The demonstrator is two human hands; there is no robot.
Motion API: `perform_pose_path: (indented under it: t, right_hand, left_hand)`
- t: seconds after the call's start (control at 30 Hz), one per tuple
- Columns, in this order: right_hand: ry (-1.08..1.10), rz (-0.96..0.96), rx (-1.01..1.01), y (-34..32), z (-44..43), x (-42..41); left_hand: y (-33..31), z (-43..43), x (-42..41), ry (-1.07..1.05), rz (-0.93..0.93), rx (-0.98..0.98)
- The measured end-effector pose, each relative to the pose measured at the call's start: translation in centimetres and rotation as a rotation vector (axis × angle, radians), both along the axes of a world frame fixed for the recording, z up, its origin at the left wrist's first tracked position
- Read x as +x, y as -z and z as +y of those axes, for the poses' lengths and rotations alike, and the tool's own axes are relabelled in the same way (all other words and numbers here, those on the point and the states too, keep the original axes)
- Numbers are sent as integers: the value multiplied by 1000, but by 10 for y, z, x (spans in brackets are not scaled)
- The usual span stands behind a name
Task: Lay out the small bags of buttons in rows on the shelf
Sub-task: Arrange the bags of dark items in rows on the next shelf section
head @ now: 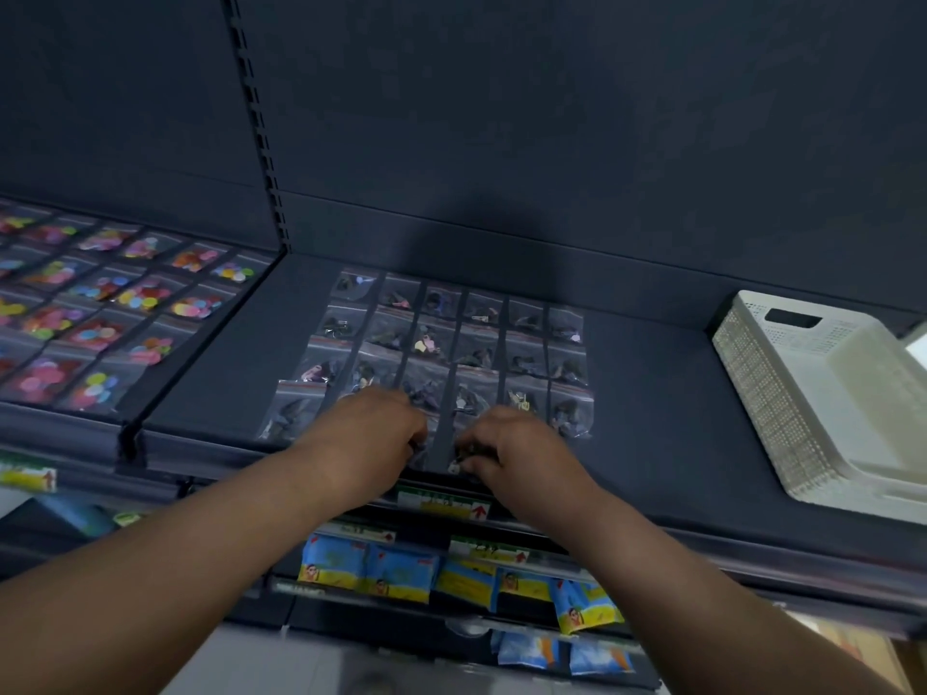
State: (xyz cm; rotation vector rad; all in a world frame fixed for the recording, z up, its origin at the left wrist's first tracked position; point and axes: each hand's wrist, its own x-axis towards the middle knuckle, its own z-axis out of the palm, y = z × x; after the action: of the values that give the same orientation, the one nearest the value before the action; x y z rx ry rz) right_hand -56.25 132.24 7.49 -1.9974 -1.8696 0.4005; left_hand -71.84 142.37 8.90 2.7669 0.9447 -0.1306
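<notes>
While both my arms reach over the front edge of the dark shelf [652, 393], my left hand [371, 433] curls its fingers onto a clear bag [419, 456] at the near end of one column. My right hand [514, 451] pinches a second bag [457, 464] just beside it. Behind my knuckles the small bags of buttons [451, 343] lie flat in tidy rows, six across, holding mostly dark buttons. A white basket [802, 393] sits on the same shelf, well apart to the right. To the left, the neighbouring shelf [150, 408] carries bags of bright buttons [100, 303] in rows. Blue and yellow packets [401, 569] show on the level below.
</notes>
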Motion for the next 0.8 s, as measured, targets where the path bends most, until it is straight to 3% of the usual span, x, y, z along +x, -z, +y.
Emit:
perform_pose_path:
  t: [0.47,0.6,0.8]
  right_hand:
    - [-5,4,17,1,2,4]
    - [94,-112,84,-3,1,13]
    - [163,-251,-18,-11,1,25]
  left_hand:
    - [0,2,-2,16,-84,-31]
    - [-5,9,-1,5,-157,27]
    - [-19,19,4,15,-159,39]
